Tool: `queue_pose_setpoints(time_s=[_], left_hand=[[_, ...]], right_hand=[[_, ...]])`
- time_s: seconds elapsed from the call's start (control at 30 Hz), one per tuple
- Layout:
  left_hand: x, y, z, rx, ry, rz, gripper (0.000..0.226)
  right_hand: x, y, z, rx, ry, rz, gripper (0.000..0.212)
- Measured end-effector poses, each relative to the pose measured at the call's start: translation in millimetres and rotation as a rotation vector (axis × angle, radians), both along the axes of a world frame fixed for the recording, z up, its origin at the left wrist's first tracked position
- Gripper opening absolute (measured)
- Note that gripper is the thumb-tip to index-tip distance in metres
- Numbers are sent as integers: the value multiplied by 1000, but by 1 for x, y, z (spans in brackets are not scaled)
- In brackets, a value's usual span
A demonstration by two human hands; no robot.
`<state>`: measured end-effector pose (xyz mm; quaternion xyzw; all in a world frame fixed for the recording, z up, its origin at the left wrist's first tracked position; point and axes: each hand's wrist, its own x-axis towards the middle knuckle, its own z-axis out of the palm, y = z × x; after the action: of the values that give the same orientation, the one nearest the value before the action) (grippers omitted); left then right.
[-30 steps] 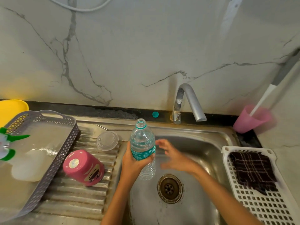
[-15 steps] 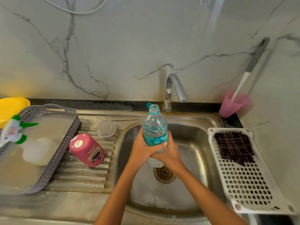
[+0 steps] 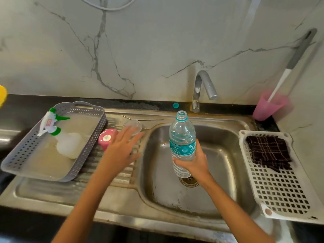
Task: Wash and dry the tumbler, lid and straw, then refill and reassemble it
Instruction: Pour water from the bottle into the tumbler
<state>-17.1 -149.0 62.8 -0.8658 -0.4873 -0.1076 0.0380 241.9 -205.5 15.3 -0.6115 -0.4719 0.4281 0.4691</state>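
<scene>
My right hand (image 3: 192,163) grips an uncapped clear water bottle (image 3: 182,137) upright over the sink basin (image 3: 219,155). My left hand (image 3: 123,148) reaches with straight, spread fingers over the draining board and covers most of the pink tumbler (image 3: 106,138), which lies upside down there. Beyond my fingertips the clear lid (image 3: 134,124) lies flat. Behind the lid, the metal straw (image 3: 145,119) rests along the sink's back rim. The bottle's teal cap (image 3: 175,105) sits on the black ledge by the tap.
A grey perforated tray (image 3: 98,130) on the left holds a spray bottle (image 3: 52,127). The tap (image 3: 201,88) stands behind the basin. A white rack (image 3: 280,190) with a dark checked cloth (image 3: 268,153) is on the right, and a pink cup (image 3: 270,106) with a brush stands behind it.
Both hands held the bottle half a second ago. My left hand has let go and moved left over the tumbler; my right hand keeps the bottle, now further right over the basin.
</scene>
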Motion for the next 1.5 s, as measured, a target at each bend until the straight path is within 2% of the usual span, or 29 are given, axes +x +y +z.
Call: queue_pose_setpoints(time_s=[0.1, 0.2, 0.3, 0.43, 0.57, 0.67, 0.77, 0.87, 0.93, 1.03, 1.1, 1.2, 1.27, 1.4, 1.5], left_hand=[[-31, 11, 13, -64, 261, 119, 105], [-45, 23, 24, -219, 294, 219, 123], [-45, 33, 31, -222, 363, 211, 127], [-26, 46, 30, -194, 751, 125, 110], [4, 53, 37, -319, 1116, 148, 79], [24, 58, 35, -325, 1293, 150, 56], [34, 56, 27, -308, 1463, 164, 44], [34, 59, 34, -351, 1463, 195, 40], [26, 66, 41, -394, 1323, 195, 55], [10, 67, 50, -444, 888, 174, 81], [0, 59, 44, -496, 528, 190, 85], [-3, 40, 24, -750, -198, 220, 88], [3, 27, 7, -857, -556, 209, 97], [40, -2, -18, -920, -977, 147, 93], [67, -14, -23, -896, -1087, 107, 104]], right_hand=[[-2, -2, -1, -16, -1, 13, 66], [-4, -2, 0, -20, 3, 25, 67], [-4, 1, 1, -23, -1, 29, 68], [-2, 2, 0, -21, -6, 15, 70], [2, 1, -2, -29, -2, -2, 70], [4, -1, -2, -40, -5, -17, 69], [6, -3, -2, -54, -8, -28, 68], [10, -6, -2, -57, -3, -38, 69], [14, -7, -1, -59, 3, -45, 70], [21, -7, 1, -60, 2, -58, 69], [27, -7, 4, -61, 7, -57, 71], [35, -9, 12, -37, 22, -40, 72], [38, -11, 18, -22, 33, -41, 74], [45, -16, 32, 0, 23, -18, 75], [55, -19, 44, 28, -74, 16, 76]])
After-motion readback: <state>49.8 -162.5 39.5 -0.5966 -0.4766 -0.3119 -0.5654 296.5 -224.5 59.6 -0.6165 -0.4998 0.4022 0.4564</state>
